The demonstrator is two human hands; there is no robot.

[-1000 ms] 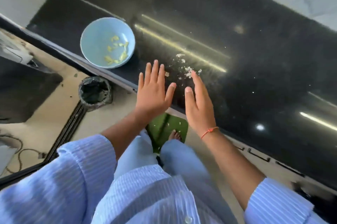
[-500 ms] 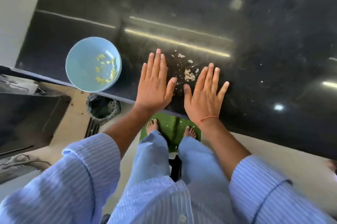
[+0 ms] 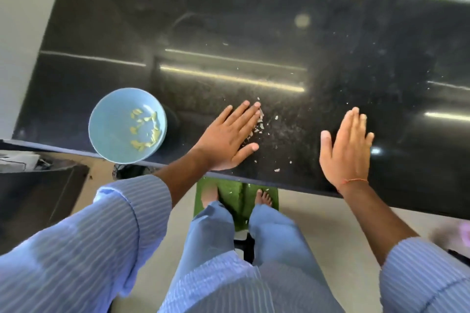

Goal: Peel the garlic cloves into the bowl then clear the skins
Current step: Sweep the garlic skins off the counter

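The garlic skins (image 3: 258, 125) are being found as pale flakes on the black countertop (image 3: 254, 20), the thickest cluster lying just beside and partly under the fingers of the left hand (image 3: 227, 138), with stray flecks scattered toward the front edge and further right; the cluster is being drawn out into a short streak whose long axis runs from the fingertips back toward the thumb, roughly toward the counter's near edge, though single flakes are too small for any heading to be told; the peeled cloves (image 3: 145, 129) are sitting in the blue bowl (image 3: 106, 124) to the left, near the counter edge, so peeling is being judged as done and the clearing of skins as the step in hand; the left hand is being held flat on the surface, fingers straight and together, gripping nothing; the right hand (image 3: 346, 147) is being held open, fingers straight, well apart from the skins, gripping nothing; the next move is being judged as a sweep gathering the flakes into one pile toward the edge, with the lightest flecks likely to escape.
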